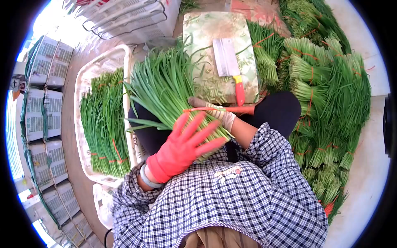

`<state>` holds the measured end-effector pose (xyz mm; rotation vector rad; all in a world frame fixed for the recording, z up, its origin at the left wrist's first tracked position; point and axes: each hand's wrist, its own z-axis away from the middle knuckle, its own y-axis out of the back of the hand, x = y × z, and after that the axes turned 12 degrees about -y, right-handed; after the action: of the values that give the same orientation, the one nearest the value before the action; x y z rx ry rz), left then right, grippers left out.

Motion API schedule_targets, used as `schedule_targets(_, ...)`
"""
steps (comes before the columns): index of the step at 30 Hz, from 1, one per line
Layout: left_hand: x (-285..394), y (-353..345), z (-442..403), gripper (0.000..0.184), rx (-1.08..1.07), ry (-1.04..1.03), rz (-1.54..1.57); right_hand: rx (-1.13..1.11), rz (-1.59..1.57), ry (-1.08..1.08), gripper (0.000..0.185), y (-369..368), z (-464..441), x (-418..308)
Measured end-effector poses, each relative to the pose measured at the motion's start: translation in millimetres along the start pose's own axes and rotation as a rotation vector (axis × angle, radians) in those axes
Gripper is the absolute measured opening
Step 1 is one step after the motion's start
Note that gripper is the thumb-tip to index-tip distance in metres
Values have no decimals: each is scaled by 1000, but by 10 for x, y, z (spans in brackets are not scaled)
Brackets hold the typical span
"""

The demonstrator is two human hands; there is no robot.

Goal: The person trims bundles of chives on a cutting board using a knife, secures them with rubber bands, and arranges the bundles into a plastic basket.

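Note:
A loose bunch of green garlic chives (165,80) lies tilted across my lap, leaf tips toward the upper left and cut ends near my shirt. My left hand (180,151), in a red rubber glove, rests over the lower stems with its fingers spread. In a pale fabric glove, my right hand (223,117) holds the bunch from the right side; its fingers are partly hidden. An orange-red strip (244,110) crosses over the right hand and the stems. A cleaver (226,58) with a red and yellow handle lies on the board beyond.
The worn cutting board (194,25) carries scattered trimmings. Left of me stands a white crate (78,144) with tied chives. Several tied bundles (310,78) are piled at the right. White crates (45,111) line the far left, and more crates (136,25) stand at the back.

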<state>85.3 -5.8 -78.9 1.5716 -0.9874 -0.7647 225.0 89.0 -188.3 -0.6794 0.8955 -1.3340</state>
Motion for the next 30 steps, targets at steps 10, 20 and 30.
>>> schedule_targets(10,-171,-755,596,100,1233,686,1851,293,1300,599,56,-458,60,-554)
schedule_targets(20,-622,-1032,407,105,1481,353,2147,819,1976,1008,28,-957,940,-6)
schedule_targets(30,-693,-1049,685,104,1668,488,1849,561,1970,698,13,-748,1058,391)
